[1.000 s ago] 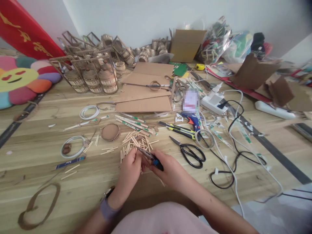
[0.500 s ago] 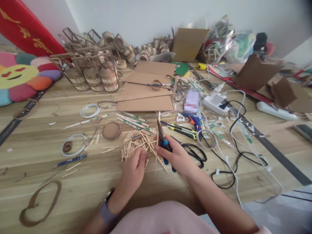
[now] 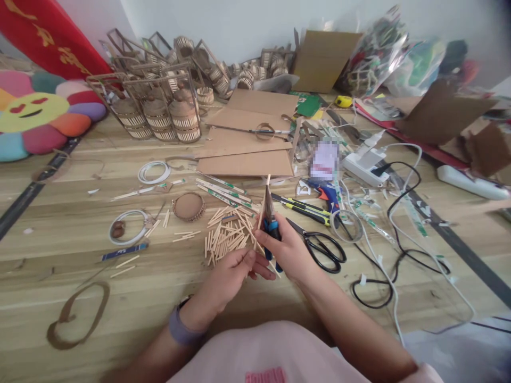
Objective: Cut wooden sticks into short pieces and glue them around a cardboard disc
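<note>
My right hand (image 3: pixel 293 247) is closed around pliers (image 3: pixel 271 229) with blue and black handles, jaws pointing away from me. A thin wooden stick (image 3: pixel 261 215) runs alongside the jaws, with the right fingers against it. My left hand (image 3: pixel 235 271) has come up to the stick's lower end, its thumb and forefinger pinched there and the other fingers reaching under the right hand. Beyond the left hand lies a heap of short cut sticks (image 3: pixel 227 236). A round brown disc with a woven rim (image 3: pixel 189 206) rests left of the heap.
Black scissors (image 3: pixel 325 252), a yellow-black utility knife (image 3: pixel 305 207) and a blue glue gun (image 3: pixel 329 194) lie to the right, near tangled cables (image 3: pixel 393 266). Cardboard (image 3: pixel 247 162) lies ahead. Small woven baskets (image 3: pixel 159 119) stand back left; white coils (image 3: pixel 128 226) are at left.
My left hand has moved right from the stick heap to the lower end of the stick, its fingers stretching under the right hand. The right hand still grips the pliers. The view has shifted slightly.
</note>
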`<action>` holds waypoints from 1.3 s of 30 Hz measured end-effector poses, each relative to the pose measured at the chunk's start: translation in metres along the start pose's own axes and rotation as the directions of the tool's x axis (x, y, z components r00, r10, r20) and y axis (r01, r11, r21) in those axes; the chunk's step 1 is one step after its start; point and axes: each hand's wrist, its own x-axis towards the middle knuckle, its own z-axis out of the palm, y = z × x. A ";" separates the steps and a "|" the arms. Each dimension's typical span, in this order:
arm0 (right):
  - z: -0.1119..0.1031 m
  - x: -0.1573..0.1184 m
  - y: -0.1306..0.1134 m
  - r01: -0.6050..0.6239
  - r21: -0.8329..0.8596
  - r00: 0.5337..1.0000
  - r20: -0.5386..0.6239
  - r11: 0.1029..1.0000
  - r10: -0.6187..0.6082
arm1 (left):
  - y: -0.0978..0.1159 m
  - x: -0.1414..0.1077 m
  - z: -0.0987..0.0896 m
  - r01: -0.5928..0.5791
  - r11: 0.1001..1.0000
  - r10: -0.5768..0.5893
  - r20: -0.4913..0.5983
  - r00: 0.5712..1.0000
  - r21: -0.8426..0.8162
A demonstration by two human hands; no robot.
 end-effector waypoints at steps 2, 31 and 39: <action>0.001 0.003 0.004 -0.024 0.023 1.000 0.016 0.999 0.024 | -0.001 0.001 -0.002 0.045 0.996 -0.043 0.028 0.999 -0.074; -0.005 -0.023 0.006 0.179 -0.444 0.984 0.096 0.878 -0.153 | -0.006 -0.001 0.004 -0.221 0.957 0.124 -0.421 0.899 -0.190; -0.006 -0.027 0.006 -0.531 0.222 0.777 0.512 0.818 0.365 | -0.004 -0.003 0.002 -0.148 0.938 0.125 -0.093 0.988 -0.314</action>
